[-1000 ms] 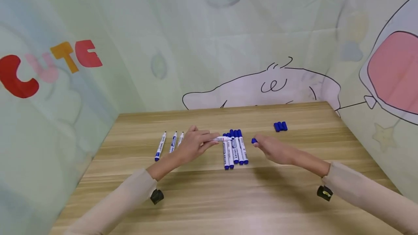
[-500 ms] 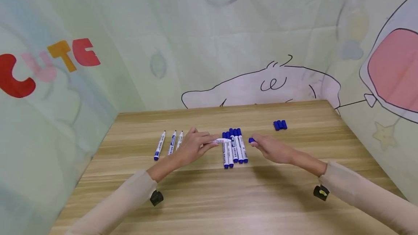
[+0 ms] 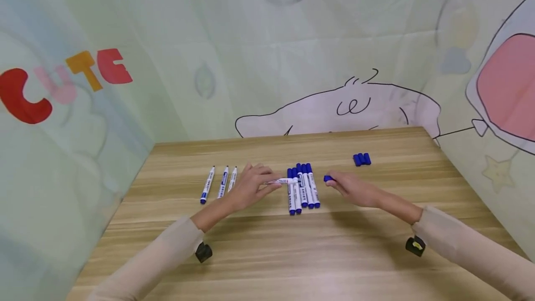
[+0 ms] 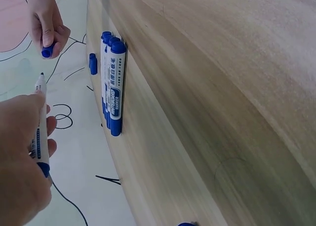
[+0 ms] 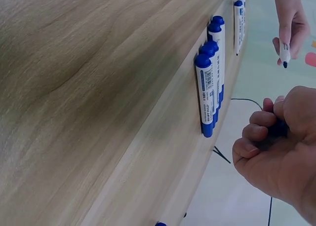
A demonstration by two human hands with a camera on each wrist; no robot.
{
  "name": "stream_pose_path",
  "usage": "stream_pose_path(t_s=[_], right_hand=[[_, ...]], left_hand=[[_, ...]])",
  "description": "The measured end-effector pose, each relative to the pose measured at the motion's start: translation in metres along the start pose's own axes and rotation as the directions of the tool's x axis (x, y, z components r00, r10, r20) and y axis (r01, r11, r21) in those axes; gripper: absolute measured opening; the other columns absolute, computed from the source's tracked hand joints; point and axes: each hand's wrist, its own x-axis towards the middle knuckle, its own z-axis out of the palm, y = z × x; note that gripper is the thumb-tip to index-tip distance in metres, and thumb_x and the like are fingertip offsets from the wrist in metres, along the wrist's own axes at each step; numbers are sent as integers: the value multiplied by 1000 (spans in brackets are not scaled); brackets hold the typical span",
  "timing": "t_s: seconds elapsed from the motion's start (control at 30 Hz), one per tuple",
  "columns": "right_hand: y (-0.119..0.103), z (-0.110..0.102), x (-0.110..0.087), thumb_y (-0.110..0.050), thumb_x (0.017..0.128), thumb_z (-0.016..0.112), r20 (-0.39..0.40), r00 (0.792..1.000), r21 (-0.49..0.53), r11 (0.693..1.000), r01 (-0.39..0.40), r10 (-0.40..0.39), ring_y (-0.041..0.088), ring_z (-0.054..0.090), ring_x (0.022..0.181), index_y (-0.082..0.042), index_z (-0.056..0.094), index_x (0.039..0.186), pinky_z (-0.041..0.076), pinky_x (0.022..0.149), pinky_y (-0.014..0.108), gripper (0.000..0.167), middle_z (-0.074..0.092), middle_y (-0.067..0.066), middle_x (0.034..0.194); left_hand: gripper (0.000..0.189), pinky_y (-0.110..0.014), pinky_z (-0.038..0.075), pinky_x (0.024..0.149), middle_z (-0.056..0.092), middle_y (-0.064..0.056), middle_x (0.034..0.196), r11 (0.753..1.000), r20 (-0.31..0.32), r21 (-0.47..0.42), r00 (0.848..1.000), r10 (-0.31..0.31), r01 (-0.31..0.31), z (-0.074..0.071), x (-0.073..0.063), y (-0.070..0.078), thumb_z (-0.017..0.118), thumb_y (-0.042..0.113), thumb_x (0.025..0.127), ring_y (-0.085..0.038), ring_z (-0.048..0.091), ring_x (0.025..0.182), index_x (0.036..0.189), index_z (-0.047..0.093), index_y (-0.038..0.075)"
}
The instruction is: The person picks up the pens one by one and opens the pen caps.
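Observation:
My left hand grips an uncapped whiteboard marker by its white barrel, its dark tip pointing toward the other hand. A blue cap is pinched between the thumb and fingers of my right hand. In the right wrist view that cap is mostly hidden by the curled fingers. Marker and cap are apart, both held above the table. Between and below the hands lies a row of several capped blue markers, side by side. Left of my left hand lie 3 uncapped markers, one partly behind the hand.
Three loose blue caps lie together toward the back right of the wooden table. A printed cloth backdrop rises along the back and both sides of the table.
The view has shifted slightly. My right hand, with the cap, has come a little nearer the marker tip and stayed apart from it. Both grips look the same.

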Motion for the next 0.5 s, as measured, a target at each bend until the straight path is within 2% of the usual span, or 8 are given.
stream_pose_path(t_s=[0.2, 0.5], right_hand=[[7, 2, -1, -12, 108, 48, 7, 1000, 16, 1000, -17, 17, 7, 44, 74, -2, 55, 98, 40, 67, 24, 16, 46, -3, 79], [15, 0, -10, -17, 105, 57, -42, 994, 38, 995, -95, 96, 10, 52, 80, -2, 66, 110, 46, 67, 23, 18, 65, 7, 93]], left_hand=[[32, -31, 35, 82, 74, -2, 106, 999, -3, -18, 999, -44, 44, 2, -1, -1, 70, 23, 97, -17, 60, 95, 129, 72, 16], [38, -31, 40, 83, 74, -3, 109, 995, 21, -5, 995, -98, 99, -3, -7, -2, 71, 19, 96, -18, 62, 94, 134, 68, 17]])
